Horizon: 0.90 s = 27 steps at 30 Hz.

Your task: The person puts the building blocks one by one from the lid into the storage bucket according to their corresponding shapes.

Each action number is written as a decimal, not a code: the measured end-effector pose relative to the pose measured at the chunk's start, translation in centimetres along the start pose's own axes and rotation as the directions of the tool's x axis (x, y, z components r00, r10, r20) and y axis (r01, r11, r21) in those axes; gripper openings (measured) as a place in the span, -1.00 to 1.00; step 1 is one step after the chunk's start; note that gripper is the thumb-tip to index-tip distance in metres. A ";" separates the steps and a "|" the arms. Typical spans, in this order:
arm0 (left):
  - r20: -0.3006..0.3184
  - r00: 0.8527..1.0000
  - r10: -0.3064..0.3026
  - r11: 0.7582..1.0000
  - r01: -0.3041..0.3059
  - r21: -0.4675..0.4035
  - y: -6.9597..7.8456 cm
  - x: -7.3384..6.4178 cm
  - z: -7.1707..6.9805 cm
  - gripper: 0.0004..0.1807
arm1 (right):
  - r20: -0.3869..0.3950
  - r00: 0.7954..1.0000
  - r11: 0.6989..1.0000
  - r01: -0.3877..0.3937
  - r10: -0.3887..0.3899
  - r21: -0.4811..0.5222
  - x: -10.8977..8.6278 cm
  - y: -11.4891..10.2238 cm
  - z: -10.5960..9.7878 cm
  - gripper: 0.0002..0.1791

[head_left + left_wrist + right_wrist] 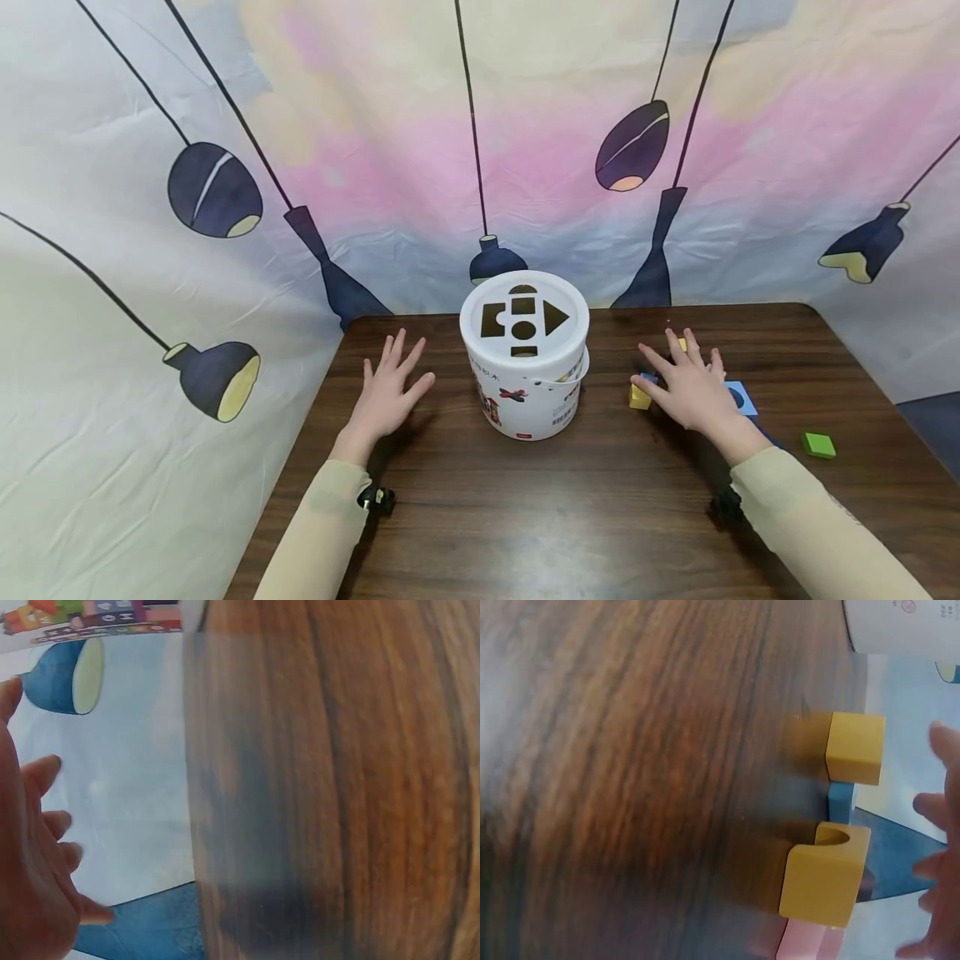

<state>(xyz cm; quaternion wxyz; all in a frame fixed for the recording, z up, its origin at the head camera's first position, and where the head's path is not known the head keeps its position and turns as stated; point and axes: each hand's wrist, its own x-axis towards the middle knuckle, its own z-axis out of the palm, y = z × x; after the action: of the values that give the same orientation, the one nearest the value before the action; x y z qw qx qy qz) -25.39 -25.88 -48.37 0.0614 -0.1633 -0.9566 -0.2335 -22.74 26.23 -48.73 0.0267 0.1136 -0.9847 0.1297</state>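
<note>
A white bucket point(495, 396) stands upright on the table, its lid point(480, 342) cut with holes of several shapes. To its left my left hand point(386, 396) is held over the wood with fingers spread, holding nothing; the left wrist view shows its fingers pointing away. On the bucket's other side my right hand point(693, 396), fingers also spread, hovers above a group of toy blocks. In the right wrist view that group includes a yellow cube point(855, 748), a notched yellow block point(821, 885), a blue block point(841, 802) and a pink block point(801, 941). A gap separates the hand from them.
Right of my right hand lie a light blue block point(742, 398) with a dark round mark and a green block point(819, 445). The brown wooden table point(540, 508) ends at a hanging cloth point(390, 167) printed with lamps. The bucket's white handle point(586, 367) hangs at its right.
</note>
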 end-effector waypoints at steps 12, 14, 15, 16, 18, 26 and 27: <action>-0.162 0.987 0.020 0.925 -0.080 -0.371 2.3 -0.5 -2.1 -0.39 | -0.053 0.997 0.931 -0.027 0.050 0.364 -2.1 4.0 -3.7 -0.36; -0.179 0.984 0.025 0.908 -0.097 -0.408 3.1 -0.4 -2.5 -0.41 | -0.051 0.995 0.925 -0.064 0.090 0.375 -2.8 5.1 -4.4 -0.36; -0.190 0.981 0.028 0.896 -0.109 -0.430 3.5 -0.3 -2.7 -0.42 | -0.054 0.993 0.923 -0.077 0.105 0.378 -3.1 5.6 -4.6 -0.35; -0.198 0.980 0.029 0.884 -0.118 -0.452 4.1 -0.2 -2.8 -0.42 | -0.044 0.991 0.917 -0.098 0.124 0.386 -3.6 6.2 -4.9 -0.34; -0.220 0.975 0.034 0.852 -0.143 -0.504 5.3 0.2 -3.0 -0.42 | -0.018 0.988 0.910 -0.132 0.151 0.392 -4.4 7.4 -5.3 -0.32; -0.260 0.962 0.083 0.738 -0.235 -0.633 9.7 2.2 -3.2 -0.33 | 0.105 0.966 0.862 -0.258 0.236 0.436 -8.2 11.4 -6.4 -0.18; -0.260 0.961 0.093 0.735 -0.243 -0.633 10.0 2.5 -3.2 -0.32 | 0.113 0.964 0.862 -0.267 0.242 0.431 -8.7 11.9 -6.4 -0.17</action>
<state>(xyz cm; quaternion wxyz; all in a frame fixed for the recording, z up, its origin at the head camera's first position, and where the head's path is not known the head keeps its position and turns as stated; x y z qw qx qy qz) -24.17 -18.24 -40.78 0.1219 -0.2348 -0.7814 -0.5652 -16.86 40.97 -46.26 -0.0444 -0.0108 -0.9359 0.3494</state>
